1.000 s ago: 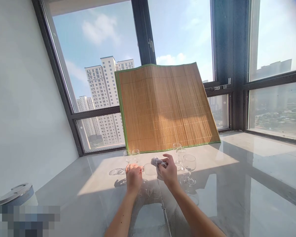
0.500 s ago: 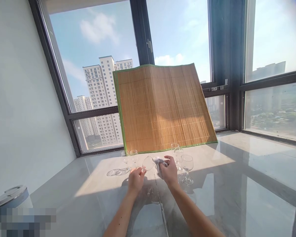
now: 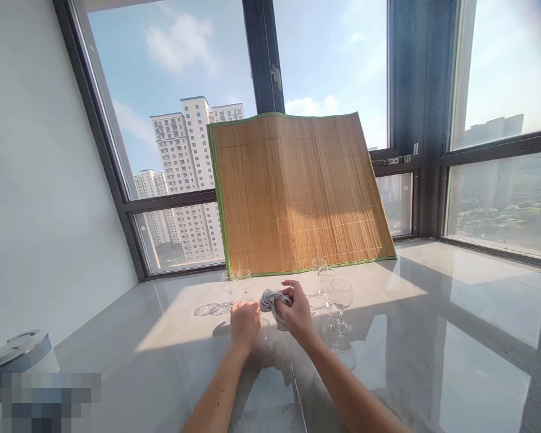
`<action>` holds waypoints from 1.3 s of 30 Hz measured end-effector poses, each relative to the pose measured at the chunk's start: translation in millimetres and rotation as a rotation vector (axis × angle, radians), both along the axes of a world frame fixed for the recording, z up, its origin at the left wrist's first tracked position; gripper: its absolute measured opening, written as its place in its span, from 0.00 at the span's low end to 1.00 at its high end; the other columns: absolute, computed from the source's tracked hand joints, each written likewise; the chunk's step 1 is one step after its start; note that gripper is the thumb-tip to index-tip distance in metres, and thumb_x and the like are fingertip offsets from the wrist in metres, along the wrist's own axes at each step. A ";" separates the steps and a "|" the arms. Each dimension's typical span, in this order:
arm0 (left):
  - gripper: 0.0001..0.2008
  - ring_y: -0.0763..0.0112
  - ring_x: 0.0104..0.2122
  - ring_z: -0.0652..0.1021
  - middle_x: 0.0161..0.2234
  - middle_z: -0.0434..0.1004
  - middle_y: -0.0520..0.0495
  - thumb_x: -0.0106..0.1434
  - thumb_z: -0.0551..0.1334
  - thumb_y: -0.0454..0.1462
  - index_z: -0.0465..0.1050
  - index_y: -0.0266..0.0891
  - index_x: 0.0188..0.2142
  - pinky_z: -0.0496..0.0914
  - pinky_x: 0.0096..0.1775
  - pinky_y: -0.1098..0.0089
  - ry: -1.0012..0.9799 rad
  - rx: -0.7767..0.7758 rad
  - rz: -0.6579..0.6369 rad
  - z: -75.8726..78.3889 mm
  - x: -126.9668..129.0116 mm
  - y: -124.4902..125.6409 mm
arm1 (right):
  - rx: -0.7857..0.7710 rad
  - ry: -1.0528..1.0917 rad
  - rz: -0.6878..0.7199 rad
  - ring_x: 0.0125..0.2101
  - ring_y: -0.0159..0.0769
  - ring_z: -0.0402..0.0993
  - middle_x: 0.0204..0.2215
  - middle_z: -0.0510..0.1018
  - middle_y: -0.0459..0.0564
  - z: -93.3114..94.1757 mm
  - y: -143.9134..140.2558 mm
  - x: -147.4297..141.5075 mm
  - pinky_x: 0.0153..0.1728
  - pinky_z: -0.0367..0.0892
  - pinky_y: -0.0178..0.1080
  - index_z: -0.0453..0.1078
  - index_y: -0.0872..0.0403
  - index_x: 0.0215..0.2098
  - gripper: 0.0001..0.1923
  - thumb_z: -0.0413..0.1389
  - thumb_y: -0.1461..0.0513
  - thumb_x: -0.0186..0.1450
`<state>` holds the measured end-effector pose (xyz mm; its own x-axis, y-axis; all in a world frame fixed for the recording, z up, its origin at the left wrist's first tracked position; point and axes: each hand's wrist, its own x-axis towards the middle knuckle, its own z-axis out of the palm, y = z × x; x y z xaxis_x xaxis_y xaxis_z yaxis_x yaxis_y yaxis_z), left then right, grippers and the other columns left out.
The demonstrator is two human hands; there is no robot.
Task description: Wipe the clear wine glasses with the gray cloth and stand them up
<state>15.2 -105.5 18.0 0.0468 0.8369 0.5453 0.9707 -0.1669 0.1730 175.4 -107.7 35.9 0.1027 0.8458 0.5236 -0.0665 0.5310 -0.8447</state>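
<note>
On worktop (image 3: 433, 337), before bamboo mat (image 3: 297, 192):
Left hand (image 3: 244, 322): grip closed on wine glass (image 3: 264, 319).
Right hand (image 3: 296, 311): grip closed on grey cloth (image 3: 268, 299).

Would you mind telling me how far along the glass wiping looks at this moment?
Done cannot be judged: two small glasses stand left and three glasses stand right, with no visible difference in cleanliness. In hand: the left hand grips a glass that is barely visible, while the right hand presses a grey cloth against it. Left: possibly some standing glasses, though which ones cannot be told.
</note>
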 end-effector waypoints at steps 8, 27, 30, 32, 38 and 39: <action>0.15 0.62 0.38 0.72 0.32 0.77 0.47 0.61 0.53 0.29 0.78 0.41 0.37 0.61 0.44 0.63 -0.116 0.043 0.006 -1.5 -7.0 1.3 | -0.043 -0.051 -0.282 0.26 0.34 0.71 0.28 0.74 0.45 -0.5 9.4 17.2 0.29 0.65 0.35 0.63 0.53 0.44 0.18 0.53 0.62 0.54; 0.08 0.69 0.26 0.75 0.27 0.78 0.48 0.60 0.57 0.39 0.72 0.38 0.29 0.64 0.30 0.71 -0.730 -0.165 0.009 -1.7 -10.1 9.3 | -0.115 0.010 -0.142 0.26 0.34 0.71 0.31 0.75 0.45 -5.3 16.1 18.9 0.28 0.67 0.36 0.55 0.53 0.55 0.30 0.55 0.62 0.54; 0.13 0.70 0.26 0.76 0.28 0.79 0.47 0.61 0.55 0.43 0.73 0.36 0.33 0.66 0.29 0.71 -0.865 -0.193 -0.086 0.4 -11.1 11.1 | -0.042 -0.121 -0.049 0.27 0.32 0.71 0.43 0.77 0.52 -7.4 11.9 14.9 0.30 0.69 0.37 0.53 0.51 0.58 0.35 0.54 0.64 0.52; 0.13 0.70 0.25 0.75 0.25 0.77 0.49 0.59 0.56 0.43 0.73 0.36 0.31 0.66 0.29 0.72 -0.843 -0.189 -0.154 0.9 -10.4 12.1 | 0.062 -0.175 -0.021 0.27 0.30 0.70 0.52 0.73 0.57 -6.3 6.2 11.0 0.31 0.70 0.36 0.53 0.49 0.60 0.37 0.53 0.66 0.53; 0.11 0.69 0.29 0.75 0.24 0.75 0.52 0.57 0.58 0.40 0.70 0.38 0.21 0.67 0.35 0.71 -0.654 -0.160 -0.244 -1.6 -4.9 11.3 | 0.163 -0.290 0.045 0.27 0.30 0.69 0.44 0.76 0.52 -0.2 -2.0 9.6 0.30 0.69 0.36 0.50 0.49 0.63 0.37 0.49 0.68 0.55; 0.10 0.68 0.33 0.77 0.28 0.78 0.50 0.57 0.58 0.39 0.72 0.38 0.23 0.68 0.39 0.69 -0.644 -0.164 -0.271 -2.1 -4.3 10.5 | 0.165 -0.317 0.038 0.27 0.31 0.70 0.39 0.76 0.49 0.6 -2.0 10.1 0.30 0.69 0.35 0.50 0.49 0.63 0.37 0.49 0.68 0.55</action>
<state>10.9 -95.0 15.9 -0.0240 0.9152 0.4023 0.5957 -0.3101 0.7409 185.5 -109.7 36.5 -0.1167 0.7472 0.6543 0.1627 0.6643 -0.7295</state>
